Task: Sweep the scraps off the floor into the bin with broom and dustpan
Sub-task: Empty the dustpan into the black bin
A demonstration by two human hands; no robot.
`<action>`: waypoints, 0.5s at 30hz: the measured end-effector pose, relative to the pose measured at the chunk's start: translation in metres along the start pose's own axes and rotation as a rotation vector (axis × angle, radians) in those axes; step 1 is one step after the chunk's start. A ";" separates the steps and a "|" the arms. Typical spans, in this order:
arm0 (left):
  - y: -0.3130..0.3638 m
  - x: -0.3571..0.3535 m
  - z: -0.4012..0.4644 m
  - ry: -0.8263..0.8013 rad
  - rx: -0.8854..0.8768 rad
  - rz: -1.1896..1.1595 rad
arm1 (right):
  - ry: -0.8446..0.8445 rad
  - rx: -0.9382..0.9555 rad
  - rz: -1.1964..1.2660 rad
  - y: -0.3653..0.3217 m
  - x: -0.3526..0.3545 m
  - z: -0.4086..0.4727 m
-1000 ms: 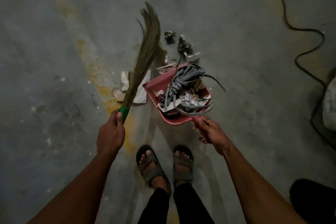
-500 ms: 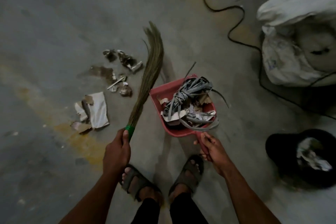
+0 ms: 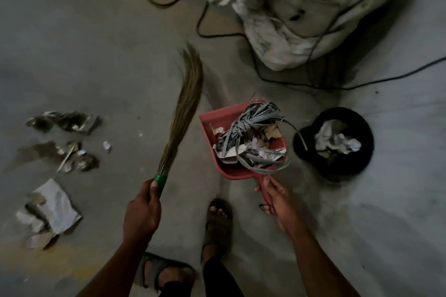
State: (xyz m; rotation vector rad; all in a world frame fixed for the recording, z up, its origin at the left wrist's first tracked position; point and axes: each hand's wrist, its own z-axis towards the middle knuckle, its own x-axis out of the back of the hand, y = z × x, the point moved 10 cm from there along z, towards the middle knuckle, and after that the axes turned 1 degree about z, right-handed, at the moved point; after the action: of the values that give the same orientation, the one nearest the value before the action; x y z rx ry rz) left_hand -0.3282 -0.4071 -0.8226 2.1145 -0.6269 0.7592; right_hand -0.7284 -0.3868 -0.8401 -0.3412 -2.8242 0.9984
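Note:
My left hand point(image 3: 142, 210) grips the green handle of a grass broom point(image 3: 183, 113), whose bristles point up and away from me. My right hand point(image 3: 277, 200) grips the handle of a red dustpan point(image 3: 217, 123), held level above the floor and heaped with grey strapping and paper scraps point(image 3: 251, 142). A black bin point(image 3: 334, 142) with crumpled paper inside stands just right of the dustpan. Scraps lie on the floor at left: dark crumpled bits point(image 3: 65, 120), more bits point(image 3: 74, 157) and torn paper point(image 3: 52, 210).
A large white sack point(image 3: 289, 14) lies at the back right. Black cables point(image 3: 217, 31) loop across the floor around it and behind the bin. My sandalled feet point(image 3: 217, 219) are below the dustpan. The concrete floor has a yellow stain at lower left.
My view has swung right: the scraps slid to the left, and the bin and sack came fully into view. The loaded dustpan now hangs close beside the bin. Both grips are unchanged.

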 end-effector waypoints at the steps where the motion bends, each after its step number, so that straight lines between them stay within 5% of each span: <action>1: 0.012 -0.009 0.002 -0.017 -0.018 0.007 | 0.037 0.014 0.037 -0.004 0.020 -0.005; 8: 0.080 -0.063 0.006 -0.177 -0.103 0.139 | 0.349 -0.020 0.131 -0.008 0.152 -0.036; 15: 0.120 -0.094 0.003 -0.278 -0.221 0.270 | 0.458 -0.076 0.313 0.000 0.210 -0.045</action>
State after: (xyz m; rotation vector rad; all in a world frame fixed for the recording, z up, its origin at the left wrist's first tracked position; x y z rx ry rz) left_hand -0.4706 -0.4615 -0.8277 1.9667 -1.1115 0.5120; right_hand -0.9227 -0.3069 -0.7961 -0.9139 -2.4358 0.7389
